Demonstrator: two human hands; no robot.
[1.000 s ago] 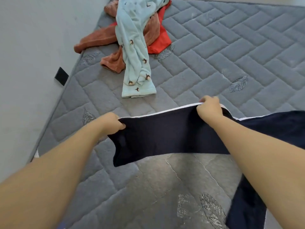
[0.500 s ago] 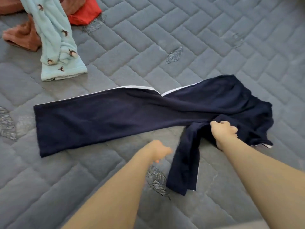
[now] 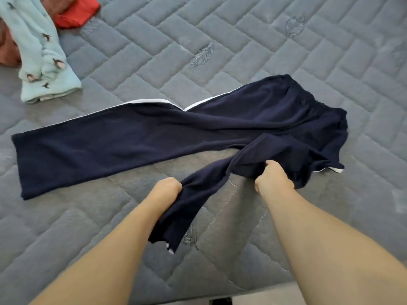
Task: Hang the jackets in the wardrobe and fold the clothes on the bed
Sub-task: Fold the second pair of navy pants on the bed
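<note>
Dark navy trousers [image 3: 136, 137] with a white side stripe lie on the grey quilted mattress [image 3: 242, 51]. One leg is spread flat toward the left. The other leg is bunched and hangs toward me. My left hand [image 3: 168, 188] grips that bunched leg at its middle. My right hand [image 3: 273, 175] grips the same leg higher up, near the crotch. The waistband sits crumpled at the right.
At the far left lie a pale blue fleece garment [image 3: 39, 53] with small prints, a rust-brown garment [image 3: 6, 49] and a red one [image 3: 76, 12], piled together. The mattress's near edge runs along the bottom of the view.
My left hand has moved forward and taken hold of the loose trouser leg, which is now lifted and pulled toward me. A second ago both hands held the other leg stretched out.
</note>
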